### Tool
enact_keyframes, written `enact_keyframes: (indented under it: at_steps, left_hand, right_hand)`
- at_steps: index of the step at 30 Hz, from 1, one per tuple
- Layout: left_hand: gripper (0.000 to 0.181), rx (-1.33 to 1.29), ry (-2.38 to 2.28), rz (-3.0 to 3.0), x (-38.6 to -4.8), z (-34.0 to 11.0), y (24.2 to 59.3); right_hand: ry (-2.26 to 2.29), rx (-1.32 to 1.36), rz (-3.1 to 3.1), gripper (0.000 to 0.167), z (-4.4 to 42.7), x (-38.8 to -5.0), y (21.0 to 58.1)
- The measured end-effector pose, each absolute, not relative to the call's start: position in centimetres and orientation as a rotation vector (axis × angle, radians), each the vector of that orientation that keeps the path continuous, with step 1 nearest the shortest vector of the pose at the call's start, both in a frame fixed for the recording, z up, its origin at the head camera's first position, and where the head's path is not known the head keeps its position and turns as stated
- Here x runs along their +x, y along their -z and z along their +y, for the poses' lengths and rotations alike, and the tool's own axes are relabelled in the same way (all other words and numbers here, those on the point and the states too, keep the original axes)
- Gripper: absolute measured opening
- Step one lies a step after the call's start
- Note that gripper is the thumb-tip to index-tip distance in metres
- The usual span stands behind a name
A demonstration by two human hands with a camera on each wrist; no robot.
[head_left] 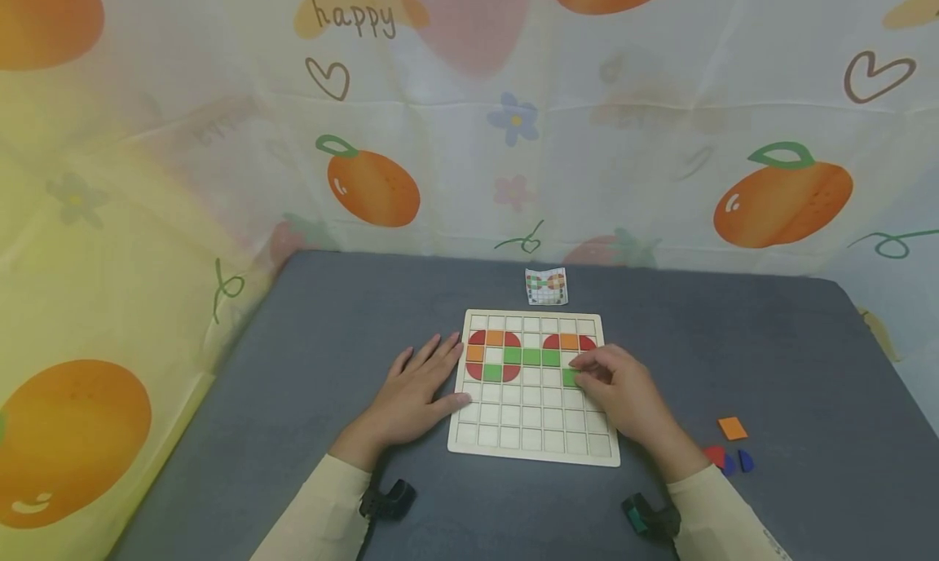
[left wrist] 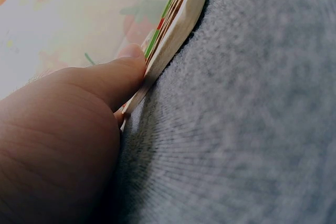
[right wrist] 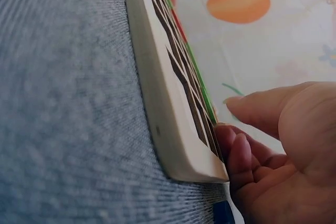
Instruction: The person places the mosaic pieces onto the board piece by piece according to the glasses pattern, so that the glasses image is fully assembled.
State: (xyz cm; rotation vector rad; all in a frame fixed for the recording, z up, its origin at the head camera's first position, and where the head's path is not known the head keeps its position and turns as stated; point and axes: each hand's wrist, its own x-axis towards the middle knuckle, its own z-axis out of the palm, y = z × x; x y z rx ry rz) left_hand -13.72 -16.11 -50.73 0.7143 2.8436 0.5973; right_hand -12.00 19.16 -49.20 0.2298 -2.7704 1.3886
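A pale wooden grid board (head_left: pixel 531 439) lies on the table, with red, orange and green pieces set in its upper cells. My left hand (head_left: pixel 414 394) rests at the board's left side, fingers spread, thumb on its edge; the left wrist view shows the thumb (left wrist: pixel 123 77) against that edge. My right hand (head_left: pixel 623 390) is over the board's right side, its thumb at a green square tile (head_left: pixel 569 377). In the right wrist view a gap shows between thumb (right wrist: pixel 257 106) and bent fingers. The right hand hides some cells.
A small printed pattern card (head_left: pixel 546 287) lies beyond the board. To the right of the right forearm are an orange tile (head_left: pixel 732 428), a red piece (head_left: pixel 714 455) and a blue piece (head_left: pixel 746 461); the sleeve partly covers the red one. A fruit-print cloth (head_left: pixel 455 194) hangs behind the table.
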Motion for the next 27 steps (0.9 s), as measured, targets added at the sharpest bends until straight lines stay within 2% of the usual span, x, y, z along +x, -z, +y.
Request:
enact_keyframes:
  at_steps: [11, 18, 27]
  left_hand:
    - [0.089, 0.717, -0.613, 2.834, -13.7, -16.1, 50.5]
    - [0.089, 0.723, -0.605, 2.846, -13.8, -16.1, 50.7]
    - [0.089, 0.720, -0.605, 2.849, -13.8, -16.1, 50.8]
  right_hand:
    - [-1.531, 0.194, -2.747, 0.014, 19.3, -12.1, 49.5]
    - [-1.703, 0.151, -2.697, 0.030, 19.6, -11.9, 49.1]
    - [-1.893, 0.276, -2.512, 0.036, 20.6, -11.5, 48.0]
